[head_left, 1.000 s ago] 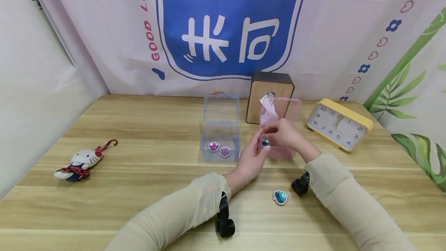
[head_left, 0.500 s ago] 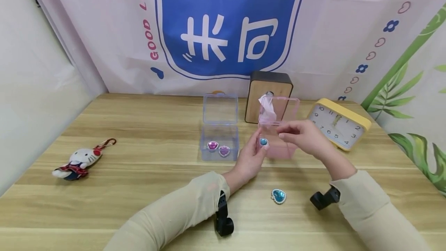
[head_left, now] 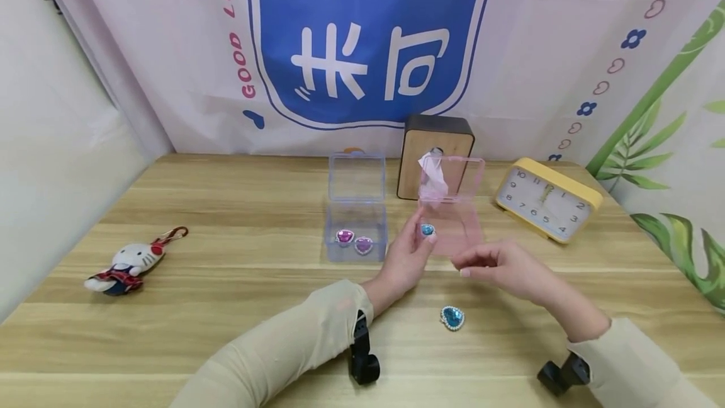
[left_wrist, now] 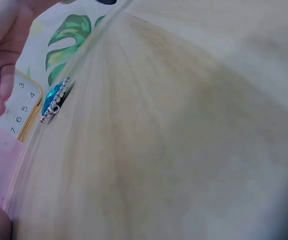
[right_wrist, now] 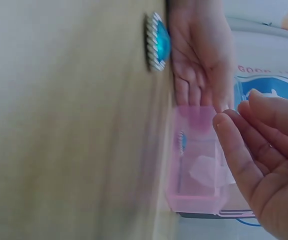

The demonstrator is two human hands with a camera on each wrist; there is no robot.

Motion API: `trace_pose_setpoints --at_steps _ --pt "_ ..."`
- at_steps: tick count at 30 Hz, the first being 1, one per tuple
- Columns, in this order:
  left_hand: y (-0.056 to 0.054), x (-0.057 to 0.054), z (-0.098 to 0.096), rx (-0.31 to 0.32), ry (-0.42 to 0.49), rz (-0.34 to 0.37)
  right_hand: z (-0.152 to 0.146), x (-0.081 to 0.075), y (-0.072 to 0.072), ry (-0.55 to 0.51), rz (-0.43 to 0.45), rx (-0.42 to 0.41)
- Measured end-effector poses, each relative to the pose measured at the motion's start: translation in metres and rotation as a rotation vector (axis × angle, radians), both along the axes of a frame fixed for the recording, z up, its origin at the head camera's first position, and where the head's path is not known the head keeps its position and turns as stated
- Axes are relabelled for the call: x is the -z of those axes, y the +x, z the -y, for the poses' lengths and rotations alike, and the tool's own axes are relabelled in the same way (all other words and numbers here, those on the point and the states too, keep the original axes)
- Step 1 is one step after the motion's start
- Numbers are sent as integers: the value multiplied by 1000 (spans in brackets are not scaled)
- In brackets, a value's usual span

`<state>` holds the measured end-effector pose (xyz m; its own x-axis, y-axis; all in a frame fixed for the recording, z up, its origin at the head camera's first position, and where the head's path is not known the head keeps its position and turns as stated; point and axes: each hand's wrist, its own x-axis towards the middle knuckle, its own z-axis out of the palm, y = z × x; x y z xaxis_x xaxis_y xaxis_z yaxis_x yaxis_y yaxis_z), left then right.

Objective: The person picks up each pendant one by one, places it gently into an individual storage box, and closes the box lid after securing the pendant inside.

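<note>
My left hand [head_left: 403, 260] holds the near left corner of an open-lidded pink clear plastic box [head_left: 460, 232], thumb at the front and fingers along the side. Inside that box lies a blue heart-shaped gem [head_left: 427, 230] edged in white beads. My right hand [head_left: 512, 269] hovers in front of the box, fingers loosely bent and nothing between them. Nearer me on the table is a second blue heart gem [head_left: 452, 318], seen edge-on in the right wrist view. To the left, a blue clear box [head_left: 357, 255], lid up, contains a pink gem [head_left: 344, 237] and a purple gem [head_left: 364, 245].
A wooden-fronted tissue box [head_left: 410, 162] stands behind the pink box. The yellow-framed clock [head_left: 549, 200] leans at the right. A plush cat keychain [head_left: 133, 263] lies far left on the wooden table [head_left: 226, 307]. A printed cloth [head_left: 192, 80] hangs along the back.
My right hand has come out of the pink box, moving right and back toward me, leaving the blue gem inside. The left hand stays on the box.
</note>
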<state>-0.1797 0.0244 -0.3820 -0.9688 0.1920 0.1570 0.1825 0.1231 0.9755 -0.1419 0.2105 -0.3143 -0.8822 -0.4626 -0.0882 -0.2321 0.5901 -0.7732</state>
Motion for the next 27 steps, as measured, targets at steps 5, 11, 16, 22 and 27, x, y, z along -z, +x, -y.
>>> trace_pose_setpoints --at_steps 5,11,16,22,27 --pt "0 0 1 0 3 -10 3 7 9 -21 46 -49" --pt "0 1 1 1 -9 -11 9 15 15 -57 93 -90" --pt "0 1 0 -5 -19 -3 9 21 17 -64 117 -98" --pt "-1 1 0 0 -14 2 9 37 22 -103 49 -132" --pt "0 0 0 -4 -37 -4 11 41 26 -97 17 -132"
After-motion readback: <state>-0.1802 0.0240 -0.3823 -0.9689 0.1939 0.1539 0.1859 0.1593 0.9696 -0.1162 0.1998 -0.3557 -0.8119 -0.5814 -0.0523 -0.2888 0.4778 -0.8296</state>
